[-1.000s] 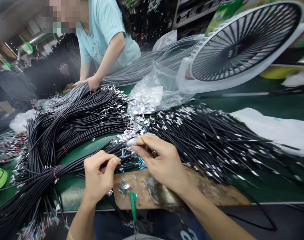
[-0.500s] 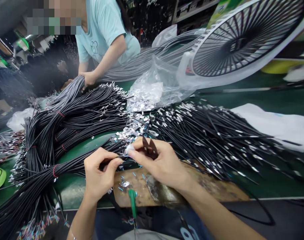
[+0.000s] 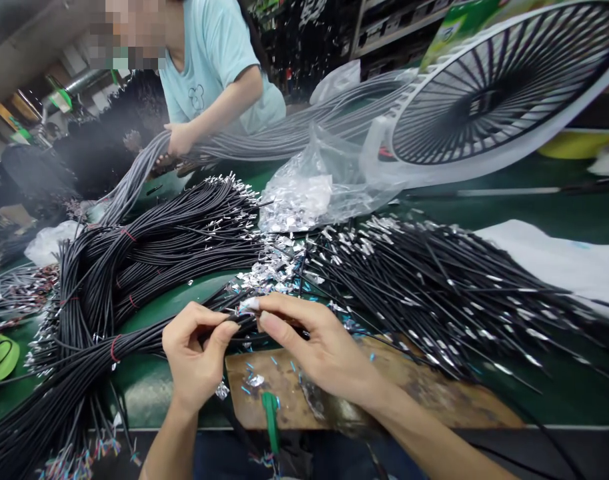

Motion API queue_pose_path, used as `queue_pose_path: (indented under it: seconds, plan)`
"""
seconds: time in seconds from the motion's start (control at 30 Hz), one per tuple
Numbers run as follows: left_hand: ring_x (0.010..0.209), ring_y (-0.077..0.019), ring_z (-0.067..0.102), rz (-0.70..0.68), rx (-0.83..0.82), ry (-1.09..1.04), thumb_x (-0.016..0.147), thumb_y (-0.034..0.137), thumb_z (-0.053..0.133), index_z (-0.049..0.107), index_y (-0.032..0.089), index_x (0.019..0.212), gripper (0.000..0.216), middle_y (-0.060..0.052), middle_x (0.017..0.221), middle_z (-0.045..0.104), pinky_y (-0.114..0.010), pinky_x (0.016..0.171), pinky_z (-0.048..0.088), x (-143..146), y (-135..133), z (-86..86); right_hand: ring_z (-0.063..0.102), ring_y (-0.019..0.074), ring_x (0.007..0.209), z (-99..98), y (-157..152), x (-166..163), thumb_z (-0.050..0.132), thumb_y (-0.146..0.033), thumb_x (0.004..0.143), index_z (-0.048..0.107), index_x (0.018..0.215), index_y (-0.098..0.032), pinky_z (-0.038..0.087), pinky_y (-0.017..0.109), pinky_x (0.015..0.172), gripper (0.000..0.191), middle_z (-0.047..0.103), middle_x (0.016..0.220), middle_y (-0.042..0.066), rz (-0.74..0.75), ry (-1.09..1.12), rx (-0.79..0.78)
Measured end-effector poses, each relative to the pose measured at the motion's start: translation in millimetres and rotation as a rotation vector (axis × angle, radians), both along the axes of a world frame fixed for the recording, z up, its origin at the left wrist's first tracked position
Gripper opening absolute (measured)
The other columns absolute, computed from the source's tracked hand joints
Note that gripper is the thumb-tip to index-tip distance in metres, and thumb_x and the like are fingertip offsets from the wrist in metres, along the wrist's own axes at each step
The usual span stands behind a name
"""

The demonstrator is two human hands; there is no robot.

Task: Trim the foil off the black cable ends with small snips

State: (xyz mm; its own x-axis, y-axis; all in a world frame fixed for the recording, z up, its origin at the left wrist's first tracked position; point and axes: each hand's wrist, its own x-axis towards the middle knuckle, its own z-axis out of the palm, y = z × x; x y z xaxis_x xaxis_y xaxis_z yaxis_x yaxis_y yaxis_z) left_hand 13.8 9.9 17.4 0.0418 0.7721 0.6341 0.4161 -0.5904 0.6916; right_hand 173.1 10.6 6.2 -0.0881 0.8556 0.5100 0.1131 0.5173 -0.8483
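Note:
My left hand [image 3: 199, 353] pinches a black cable [image 3: 230, 318] near its end, thumb against bent index finger. My right hand [image 3: 314, 343] meets it from the other side, its fingertips at the stripped end of the same cable, where fine wires show faintly. A white wrap [image 3: 249, 305] covers the tip of my right index finger. The dark cutter blades seen earlier in my right hand are hidden now. Behind my left hand runs a red-tied bundle of black cables [image 3: 149, 337]. Below lies a worn brown board [image 3: 249, 407] with blue wire bits, a foil scrap and a green handle [image 3: 270, 413].
Loose black cables [image 3: 434, 287] with silver ends spread at right; tied bundles [image 3: 184, 233] lie left. Foil scraps [image 3: 274, 263] and a clear bag [image 3: 304, 200] sit mid-table. A fan [image 3: 484, 100] stands back right. Across the table, a person [image 3: 219, 73] holds grey cables [image 3: 294, 137].
The cutter blades have turned out of sight in my right hand, whose index finger now reaches over the cable end. The person opposite has lifted the grey cables. The view has shifted slightly.

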Motion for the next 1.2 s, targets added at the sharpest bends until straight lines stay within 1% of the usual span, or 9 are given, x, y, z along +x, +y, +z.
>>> queue_pose_path:
  seconds: [0.13, 0.3, 0.6, 0.67, 0.77, 0.83, 0.9, 1.03, 1.2]
  plan:
    - [0.056, -0.0097, 0.053, -0.009, 0.001, 0.004, 0.073, 0.016, 0.070, 0.063, 0.018, 0.068, 0.009, 0.003, 0.061, 0.059, -0.021, 0.051, 0.039, 1, -1, -2.7, 0.067, 0.0152, 0.072, 2.5, 0, 0, 0.051, -0.022, 0.085, 0.070, 0.084, -0.014, 0.054, 0.025, 0.065, 0.021, 0.073, 0.079, 0.007, 0.019, 0.011, -0.018]
    - [0.056, -0.0104, 0.052, -0.006, -0.012, -0.015, 0.075, 0.019, 0.068, 0.061, 0.019, 0.068, 0.010, 0.003, 0.061, 0.057, -0.023, 0.050, 0.039, 2, -2, -5.9, 0.068, 0.0147, 0.073, 2.5, 0, 0, 0.051, -0.023, 0.085, 0.071, 0.084, -0.012, 0.055, 0.023, 0.066, 0.022, 0.073, 0.080, 0.007, 0.018, 0.015, -0.037]
    - [0.055, -0.0089, 0.049, 0.001, 0.021, 0.055, 0.075, 0.015, 0.068, 0.059, 0.018, 0.067, 0.012, 0.004, 0.062, 0.055, -0.022, 0.050, 0.038, 3, -1, -6.1, 0.069, 0.0156, 0.072, 2.8, 0, 0, 0.054, -0.022, 0.083, 0.071, 0.082, -0.017, 0.056, 0.024, 0.066, 0.018, 0.075, 0.081, 0.005, 0.007, 0.037, -0.028]
    - [0.057, -0.0092, 0.051, 0.025, 0.042, 0.067, 0.075, 0.016, 0.069, 0.060, 0.019, 0.069, 0.011, 0.004, 0.063, 0.056, -0.022, 0.051, 0.039, 5, -1, -5.9, 0.069, 0.0157, 0.071, 2.8, 0, 1, 0.054, -0.022, 0.083, 0.071, 0.081, -0.017, 0.056, 0.024, 0.065, 0.018, 0.075, 0.080, 0.004, -0.015, 0.030, -0.028]
    - [0.058, -0.0097, 0.053, 0.101, 0.066, 0.060, 0.073, 0.020, 0.071, 0.062, 0.019, 0.072, 0.009, 0.003, 0.064, 0.057, -0.021, 0.051, 0.041, 8, -1, -7.6, 0.069, 0.0162, 0.069, 2.2, 0, 0, 0.055, -0.022, 0.082, 0.071, 0.080, -0.018, 0.056, 0.025, 0.064, 0.017, 0.074, 0.079, 0.004, -0.061, 0.008, -0.030]
    - [0.058, -0.0100, 0.055, 0.142, 0.043, 0.039, 0.072, 0.023, 0.072, 0.062, 0.019, 0.072, 0.011, 0.003, 0.065, 0.057, -0.021, 0.051, 0.043, 9, -2, -10.1, 0.069, 0.0166, 0.069, 1.7, 0, -1, 0.056, -0.022, 0.082, 0.071, 0.080, -0.019, 0.056, 0.026, 0.063, 0.016, 0.074, 0.077, 0.004, -0.088, -0.005, -0.013]
    - [0.057, -0.0102, 0.056, 0.153, -0.004, 0.034, 0.072, 0.024, 0.072, 0.063, 0.019, 0.072, 0.010, 0.003, 0.064, 0.058, -0.021, 0.051, 0.044, 7, -3, -12.7, 0.068, 0.0164, 0.066, 1.1, -1, -1, 0.055, -0.021, 0.082, 0.070, 0.079, -0.018, 0.055, 0.026, 0.060, 0.016, 0.073, 0.074, 0.004, -0.119, -0.024, 0.024]
    - [0.055, -0.0097, 0.055, 0.133, -0.038, 0.126, 0.078, 0.023, 0.066, 0.065, 0.019, 0.073, 0.006, 0.003, 0.063, 0.059, -0.021, 0.051, 0.044, 2, -5, -12.5, 0.065, 0.0154, 0.061, -0.1, -3, -2, 0.054, -0.021, 0.084, 0.070, 0.080, -0.017, 0.052, 0.025, 0.054, 0.017, 0.071, 0.070, 0.004, -0.181, -0.087, 0.089]
    - [0.054, -0.0097, 0.052, 0.086, -0.067, 0.317, 0.084, 0.019, 0.057, 0.065, 0.018, 0.072, 0.014, 0.001, 0.063, 0.059, -0.022, 0.053, 0.041, -1, -4, -2.2, 0.066, 0.0160, 0.064, -1.0, -4, -1, 0.054, -0.020, 0.084, 0.069, 0.083, -0.018, 0.053, 0.025, 0.056, 0.016, 0.071, 0.073, 0.005, -0.201, -0.118, 0.125]
